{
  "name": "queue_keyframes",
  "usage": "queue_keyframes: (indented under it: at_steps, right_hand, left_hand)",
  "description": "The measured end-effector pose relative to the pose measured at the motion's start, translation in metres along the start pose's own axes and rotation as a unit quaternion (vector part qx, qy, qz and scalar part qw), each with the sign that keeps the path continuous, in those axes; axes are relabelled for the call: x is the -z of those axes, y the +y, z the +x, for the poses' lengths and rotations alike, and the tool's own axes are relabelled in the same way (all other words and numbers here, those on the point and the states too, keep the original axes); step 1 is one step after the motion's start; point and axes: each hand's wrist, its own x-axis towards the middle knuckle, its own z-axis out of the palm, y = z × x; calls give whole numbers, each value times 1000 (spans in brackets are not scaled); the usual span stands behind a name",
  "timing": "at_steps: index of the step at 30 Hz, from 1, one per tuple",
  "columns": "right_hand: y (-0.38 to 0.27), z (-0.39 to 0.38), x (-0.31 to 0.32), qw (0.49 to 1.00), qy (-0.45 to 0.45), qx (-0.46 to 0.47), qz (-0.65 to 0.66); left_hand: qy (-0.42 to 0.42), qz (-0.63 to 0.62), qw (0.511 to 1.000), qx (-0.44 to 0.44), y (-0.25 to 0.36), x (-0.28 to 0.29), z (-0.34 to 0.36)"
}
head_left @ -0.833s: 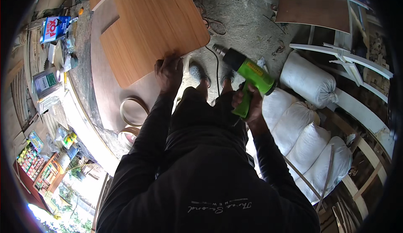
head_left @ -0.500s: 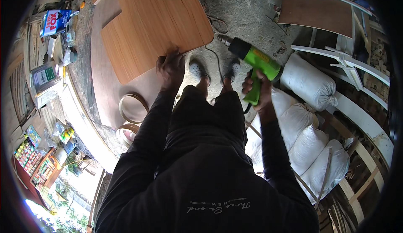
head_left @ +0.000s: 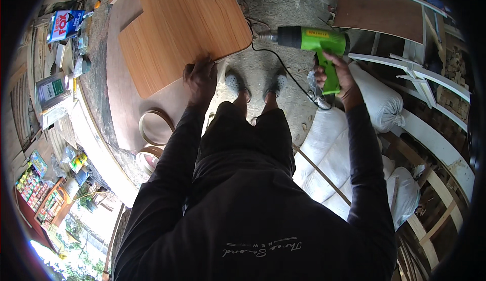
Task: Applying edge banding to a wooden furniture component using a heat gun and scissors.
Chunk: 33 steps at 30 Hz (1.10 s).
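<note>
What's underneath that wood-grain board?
A paler brown sheet shows past the left and near edges of the wood-grain board. Anything else beneath is covered, so I cannot tell.

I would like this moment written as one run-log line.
left hand: at edge of brown wood-grain board | right hand: gripping green-and-black heat gun | silver metal nozzle: facing board

Head-worn fisheye view, facing down, close above the hands (head_left: 200, 80)
</note>
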Motion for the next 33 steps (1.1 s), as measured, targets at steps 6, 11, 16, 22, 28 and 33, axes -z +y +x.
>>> queue_keyframes:
  at_steps: [6, 11, 16, 22, 28, 33]
  right_hand:
    - [101, -35, -12, 994, 14, 21, 104]
    - [124, -68, -57, 972, 138, 184, -40]
    - [80, -81, -65, 896, 185, 351, -199]
    - [0, -66, -66, 686, 236, 398, -562]
    - [-78, 58, -200, 329, 78, 499, -798]
    - [-66, 201, -257, 293, -35, 539, -789]
  left_hand:
    - [-14, -11, 1000, 17, 5, 5, 2]
    - [-22, -9, 1000, 17, 4, 7, 3]
    - [-13, -15, 1000, 16, 4, 7, 2]
    - [-14, -50, 998, 34, 4, 7, 0]
    - [-43, -46, 997, 36, 0, 13, -2]
    - [-49, -25, 998, 23, 5, 12, -1]
